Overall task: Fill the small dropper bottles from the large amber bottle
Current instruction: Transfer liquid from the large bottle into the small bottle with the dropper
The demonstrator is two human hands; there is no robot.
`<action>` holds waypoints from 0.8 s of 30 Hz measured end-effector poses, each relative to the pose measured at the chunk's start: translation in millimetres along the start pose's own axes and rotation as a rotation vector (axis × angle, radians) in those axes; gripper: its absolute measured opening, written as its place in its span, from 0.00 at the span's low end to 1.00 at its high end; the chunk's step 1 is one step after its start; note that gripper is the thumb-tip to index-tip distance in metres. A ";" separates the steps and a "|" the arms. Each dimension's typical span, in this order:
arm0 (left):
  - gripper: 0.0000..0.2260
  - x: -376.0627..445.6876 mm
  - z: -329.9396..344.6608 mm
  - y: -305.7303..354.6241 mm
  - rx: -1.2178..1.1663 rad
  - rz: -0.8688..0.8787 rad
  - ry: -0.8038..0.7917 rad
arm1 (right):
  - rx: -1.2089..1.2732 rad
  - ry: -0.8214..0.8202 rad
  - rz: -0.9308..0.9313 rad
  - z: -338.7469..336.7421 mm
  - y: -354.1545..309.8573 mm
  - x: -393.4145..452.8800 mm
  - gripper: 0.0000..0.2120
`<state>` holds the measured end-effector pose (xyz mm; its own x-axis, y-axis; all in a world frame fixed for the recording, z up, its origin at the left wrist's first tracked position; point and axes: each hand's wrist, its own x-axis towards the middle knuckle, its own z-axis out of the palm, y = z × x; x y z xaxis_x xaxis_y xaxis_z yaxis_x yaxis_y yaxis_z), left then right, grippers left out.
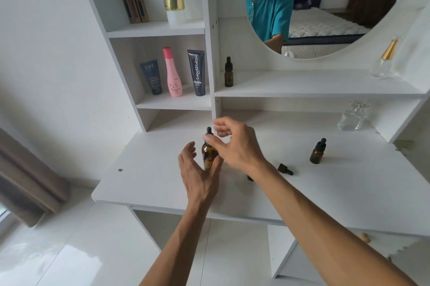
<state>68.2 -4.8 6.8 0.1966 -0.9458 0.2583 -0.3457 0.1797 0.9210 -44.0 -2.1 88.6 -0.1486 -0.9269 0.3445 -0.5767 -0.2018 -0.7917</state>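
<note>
The large amber bottle (209, 156) stands upright mid-table, its black dropper cap (209, 131) on. My left hand (197, 169) cups it from the front left: the thumb lies against the glass and the fingers are spread clear of it. My right hand (235, 143) hovers at the top, with the thumb touching the cap's collar and the fingers loosely curled behind. A capped small dropper bottle (317, 152) stands at the right, and another (228, 72) stands on the shelf. A loose dropper cap (285, 169) lies on the table. A dark bit (250, 178) peeks from under my right forearm.
The white vanity table (151, 169) has shelves behind it holding tubes and a pink bottle (173, 72). Clear glass perfume bottles stand at the right (352, 115) and on the upper shelf (384, 60). A round mirror (325, 18) hangs above.
</note>
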 end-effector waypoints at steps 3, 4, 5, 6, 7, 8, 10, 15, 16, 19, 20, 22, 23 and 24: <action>0.27 5.3 2.4 -0.6 -0.067 0.019 -0.082 | 0.025 -0.009 0.049 7.4 -1.0 5.2 0.19; 0.23 5.2 3.1 -1.1 -0.074 0.029 -0.093 | 0.029 -0.005 0.055 9.0 -1.1 6.5 0.16; 0.21 4.5 3.5 -1.3 -0.076 0.035 -0.099 | 0.029 -0.001 0.055 10.5 -1.0 7.5 0.13; 0.20 4.0 4.4 -2.5 -0.077 0.036 -0.105 | 0.029 0.004 0.052 11.6 -0.7 8.4 0.11; 0.20 3.4 5.2 -3.4 -0.079 0.037 -0.108 | 0.032 0.010 0.050 12.1 -0.5 9.0 0.09; 0.20 3.2 5.6 -4.6 -0.080 0.039 -0.109 | 0.034 0.014 0.047 12.5 -0.8 10.0 0.07; 0.19 3.1 6.6 -6.2 -0.081 0.045 -0.115 | 0.040 0.016 0.039 11.6 -2.7 11.7 0.06; 0.19 5.2 7.8 -10.4 -0.070 0.070 -0.115 | 0.112 0.046 -0.012 5.1 -10.2 16.9 0.04; 0.19 5.5 8.1 -11.4 -0.076 0.075 -0.113 | 0.139 0.045 -0.025 3.3 -11.8 17.9 0.03; 0.19 5.9 8.6 -13.9 -0.085 0.082 -0.113 | 0.207 0.053 -0.051 -2.8 -17.4 21.5 0.03; 0.18 5.9 8.6 -14.2 -0.085 0.082 -0.113 | 0.223 0.061 -0.060 -5.3 -19.6 22.8 0.04; 0.18 5.7 8.5 -13.5 -0.080 0.080 -0.114 | 0.250 0.066 -0.080 -9.6 -22.8 26.1 0.05; 0.18 5.3 8.6 -13.0 -0.077 0.082 -0.116 | 0.258 0.063 -0.083 -11.2 -23.5 27.5 0.05; 0.18 5.1 8.5 -12.2 -0.075 0.084 -0.116 | 0.262 0.056 -0.084 -12.3 -24.1 28.6 0.05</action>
<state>65.6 -14.1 -5.6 0.0612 -0.9507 0.3039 -0.2861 0.2750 0.9179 -44.3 -19.9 123.7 -0.1572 -0.8859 0.4363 -0.3630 -0.3591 -0.8598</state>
